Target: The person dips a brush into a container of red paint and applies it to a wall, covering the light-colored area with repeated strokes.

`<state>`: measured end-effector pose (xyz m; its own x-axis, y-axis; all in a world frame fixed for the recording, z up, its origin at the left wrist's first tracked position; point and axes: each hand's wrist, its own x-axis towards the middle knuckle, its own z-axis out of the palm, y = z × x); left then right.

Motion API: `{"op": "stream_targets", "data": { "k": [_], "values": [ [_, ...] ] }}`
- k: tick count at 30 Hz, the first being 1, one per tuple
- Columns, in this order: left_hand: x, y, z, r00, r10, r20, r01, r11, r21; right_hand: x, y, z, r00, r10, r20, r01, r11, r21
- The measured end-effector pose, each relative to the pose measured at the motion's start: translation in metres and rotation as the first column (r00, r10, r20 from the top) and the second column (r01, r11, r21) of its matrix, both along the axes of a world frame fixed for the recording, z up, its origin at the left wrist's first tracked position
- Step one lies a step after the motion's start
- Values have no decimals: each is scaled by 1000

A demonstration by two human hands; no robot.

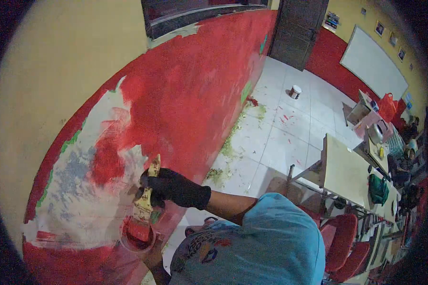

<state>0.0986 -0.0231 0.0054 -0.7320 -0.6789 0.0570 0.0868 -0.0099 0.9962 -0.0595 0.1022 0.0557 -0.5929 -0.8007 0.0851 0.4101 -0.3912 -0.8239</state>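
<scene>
My right hand, in a black glove, is closed around the handle of a paintbrush. The bristles point down into a small container with red paint inside. Below the container, my left hand supports it from underneath; its fingers are partly hidden. Both hands are close to the wall, which is red over much of its lower part. Beside the brush is a whitish, bare patch with a red blot in it.
A paint can stands on the white tiled floor, with green and red flakes along the wall's foot. To the right are desks, red chairs and a red bag. A dark door and whiteboard are farther back.
</scene>
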Motion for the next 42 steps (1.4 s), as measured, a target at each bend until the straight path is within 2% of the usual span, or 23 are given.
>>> {"op": "stream_targets", "data": {
  "k": [1, 3, 10, 11, 13, 16, 20, 22, 23, 25, 26, 28, 29, 31, 32, 33, 34, 35, 36, 37, 38, 40, 42],
  "values": [
    [0, -5, -21, 995, -43, -89, -18, 810, -586, 0, 3, -1, 1000, -4, 28, 5, 1000, -19],
    [0, -16, -66, 993, -30, -111, -41, 809, -586, -3, 8, -4, 999, -5, 37, 6, 1000, -28],
    [-5, -8, -43, 987, -123, -105, 17, 725, -688, -6, 19, -8, 996, 29, 84, -28, 999, -23],
    [-5, -3, -39, 987, -122, -108, 15, 725, -688, -5, 21, -7, 996, 30, 82, -29, 999, -23],
    [-4, 10, -31, 989, -46, -140, -12, 923, -385, -2, 22, -5, 993, 12, 118, -5, 998, -55],
    [-6, 16, -12, 975, -108, -192, 26, 922, -387, -8, 21, -14, 987, 131, 92, -118, 984, -135],
    [-4, 11, -15, 944, -200, -264, 84, 915, -394, -5, 19, -10, 985, 133, 113, -121, 987, -105],
    [2, -2, -43, 997, 15, -70, -58, 735, -675, -6, 17, -14, 978, 171, 120, -155, 979, -134],
    [3, 0, -44, 997, 24, -70, -65, 735, -675, -5, 17, -12, 977, 180, 119, -164, 977, -134],
    [1, 10, -36, 968, -43, -247, -75, 891, -447, -3, 22, -5, 985, 163, 52, -156, 980, -123],
    [2, 12, -30, 970, -19, -243, -95, 889, -448, -2, 21, -5, 981, 187, 56, -180, 976, -124],
    [8, 13, -21, 992, 63, -107, -110, 847, -521, -2, 21, -7, 972, 77, -223, -89, 995, -41],
    [13, 7, -39, 990, 101, -98, -138, 845, -517, -1, 22, -6, 960, 47, -277, -52, 999, -12],
    [25, -10, -87, 999, -15, 52, 20, 996, -86, 3, 26, -2, 981, 91, -171, -88, 996, 25],
    [27, -4, -70, 998, 29, 59, -24, 996, -82, 3, 26, 0, 993, 88, -77, -84, 994, 64],
    [23, 4, -50, 997, 32, 63, -14, 963, -269, 1, 27, 2, 858, 26, -513, 61, 987, 151],
    [18, 12, -28, 997, 28, 74, 8, 895, -447, 2, 27, 2, 861, 55, -506, 27, 988, 153],
    [13, 19, -10, 995, 56, 79, -15, 895, -446, 3, 29, 3, 950, 61, -305, -23, 992, 126],
    [8, 25, 6, 1000, -26, 2, 26, 971, -237, 2, 30, 4, 994, 70, -90, -61, 994, 96],
    [4, 28, 14, 991, -92, -96, 90, 996, -22, 0, 31, 0, 989, 94, -111, -78, 987, 140],
    [3, 26, 16, 993, -76, -91, 75, 997, -20, -1, 32, 0, 988, 110, -106, -94, 985, 142],
    [1, 25, 18, 981, -127, -145, 96, 974, -203, -4, 36, -1, 990, 90, -108, -56, 957, 284],
    [2, 22, 14, 988, -127, -82, 114, 983, -142, -5, 42, 1, 990, 113, -79, -86, 954, 288]
  ]
}}
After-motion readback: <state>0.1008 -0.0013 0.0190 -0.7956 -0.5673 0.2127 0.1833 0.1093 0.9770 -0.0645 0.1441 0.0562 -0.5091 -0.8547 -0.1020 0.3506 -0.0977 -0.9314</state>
